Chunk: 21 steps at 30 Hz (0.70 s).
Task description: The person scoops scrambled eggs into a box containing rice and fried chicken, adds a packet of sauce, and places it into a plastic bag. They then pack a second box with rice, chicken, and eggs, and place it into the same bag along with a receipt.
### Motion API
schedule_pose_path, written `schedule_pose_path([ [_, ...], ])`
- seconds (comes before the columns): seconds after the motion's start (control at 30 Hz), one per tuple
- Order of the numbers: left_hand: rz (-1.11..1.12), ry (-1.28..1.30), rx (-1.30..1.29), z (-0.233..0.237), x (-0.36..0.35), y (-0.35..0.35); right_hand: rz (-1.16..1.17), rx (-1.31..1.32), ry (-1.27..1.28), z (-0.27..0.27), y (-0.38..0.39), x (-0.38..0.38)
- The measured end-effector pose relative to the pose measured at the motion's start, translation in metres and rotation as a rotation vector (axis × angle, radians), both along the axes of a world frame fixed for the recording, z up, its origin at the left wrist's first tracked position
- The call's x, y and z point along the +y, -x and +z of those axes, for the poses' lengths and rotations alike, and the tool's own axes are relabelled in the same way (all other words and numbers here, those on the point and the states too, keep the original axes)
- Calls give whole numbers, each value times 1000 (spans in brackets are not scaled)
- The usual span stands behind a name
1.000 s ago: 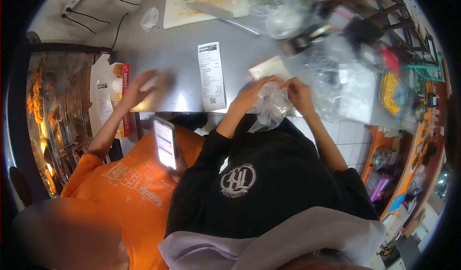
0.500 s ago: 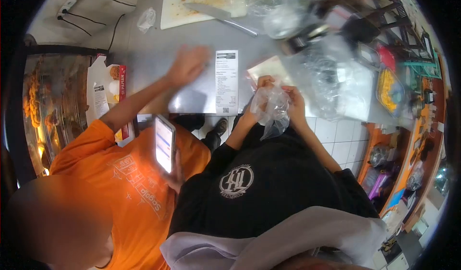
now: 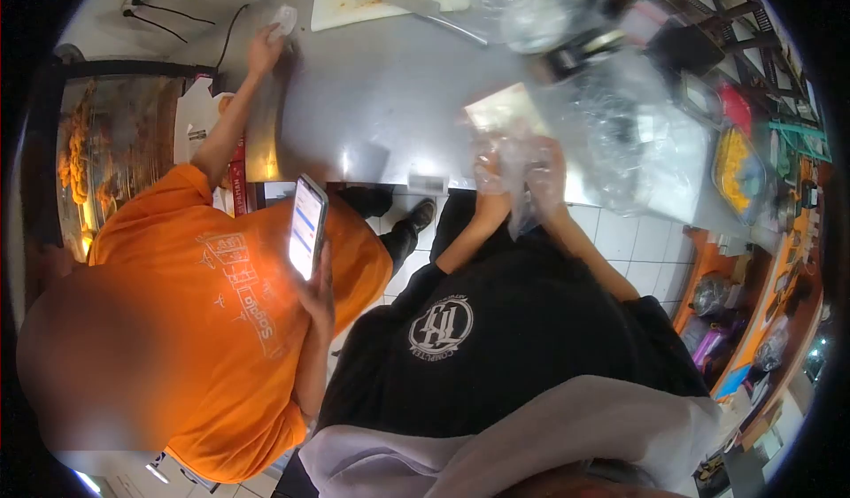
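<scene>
At the front edge of the steel table, my left hand [image 3: 491,177] and my right hand [image 3: 545,179] are close together, closed on a clear plastic bag [image 3: 516,169]. The thin film overlaps the fingers of both hands, and its lower end hangs between my wrists. Motion blur softens the fingertips. Just beyond my hands lies a pale, flat sheet or packet [image 3: 509,108] on the table.
A co-worker's hand [image 3: 266,49] touches crumpled plastic [image 3: 284,22] at far left; the other holds a phone [image 3: 306,228]. A knife [image 3: 398,0] rests on a cutting board [image 3: 332,7]. Plastic bags [image 3: 611,135] and a yellow-filled container [image 3: 737,170] are right.
Both my hands have drawn together, with the plastic now over the fingers. The co-worker's hand has moved left to the crumpled plastic. The long receipt no longer lies flat on the table.
</scene>
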<state>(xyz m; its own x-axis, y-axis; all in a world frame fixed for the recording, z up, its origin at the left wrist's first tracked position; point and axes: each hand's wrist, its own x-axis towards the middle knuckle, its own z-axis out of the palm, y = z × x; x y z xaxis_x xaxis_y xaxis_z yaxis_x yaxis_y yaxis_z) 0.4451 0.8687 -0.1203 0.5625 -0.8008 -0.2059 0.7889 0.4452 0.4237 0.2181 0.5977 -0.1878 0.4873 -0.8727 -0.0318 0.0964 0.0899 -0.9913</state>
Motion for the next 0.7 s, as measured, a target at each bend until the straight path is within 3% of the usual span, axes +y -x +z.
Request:
schedule_pose_path([
  [0.1,22,85,143,18,34,1,-106,44,5,5,-5,2],
  [0.17,21,61,114,15,26,1,-106,-73,-158,5,-4,1],
  [0.37,-78,-236,-327,-57,-162,99,-121,-84,-58,-14,-8,-3],
  [0.47,-145,-357,-477,-109,-218,143,-51,-47,-112,-9,-5,-10],
  [0.5,-115,-342,-566,-104,-219,141,-57,-47,-114,-8,-3,-12],
  [0.53,-120,-340,-568,-99,-218,139,-12,21,-81,-7,-1,-15],
  [0.63,-271,-33,-171,-85,-218,131,59,168,6,5,10,-19],
  [0.7,-151,-209,-586,-97,-224,127,92,256,59,5,15,-19],
])
